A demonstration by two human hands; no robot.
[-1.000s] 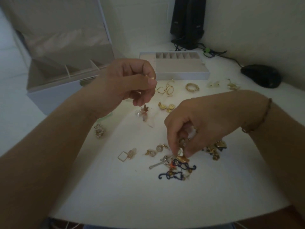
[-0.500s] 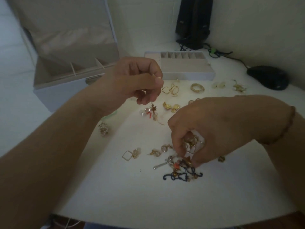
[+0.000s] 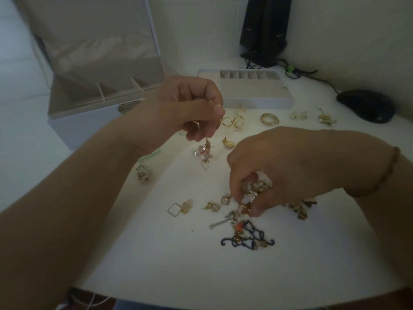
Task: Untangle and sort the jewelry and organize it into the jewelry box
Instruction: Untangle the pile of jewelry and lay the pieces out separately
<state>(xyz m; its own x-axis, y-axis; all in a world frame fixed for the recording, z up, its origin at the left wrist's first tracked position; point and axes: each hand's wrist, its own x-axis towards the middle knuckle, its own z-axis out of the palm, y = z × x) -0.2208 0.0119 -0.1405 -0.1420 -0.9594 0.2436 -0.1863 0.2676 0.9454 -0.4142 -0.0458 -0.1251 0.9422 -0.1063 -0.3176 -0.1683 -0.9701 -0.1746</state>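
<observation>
My left hand [image 3: 190, 110] is raised above the white table, pinching the hook of a dangling earring [image 3: 203, 152] with clear and reddish beads. My right hand [image 3: 263, 168] is pressed down on a tangled jewelry pile [image 3: 250, 198], its fingers closed on pale flower-shaped pieces. Below it lie a silver pin [image 3: 221, 222] and a dark blue wire piece [image 3: 248, 239]. The open jewelry box [image 3: 89, 117] stands at the back left, its removable tray [image 3: 257, 100] behind my hands.
Loose pieces dot the table: a pearl cluster [image 3: 142, 173], a square gold earring [image 3: 176, 209], gold hoops [image 3: 234, 120], a gold ring [image 3: 269, 119] and pale earrings [image 3: 299, 115]. A black mouse [image 3: 366, 106] and black speakers [image 3: 266, 30] stand at the back right.
My right hand has kept working in the pile and now grips pale flower pieces. My left hand stays raised with the dangling earring.
</observation>
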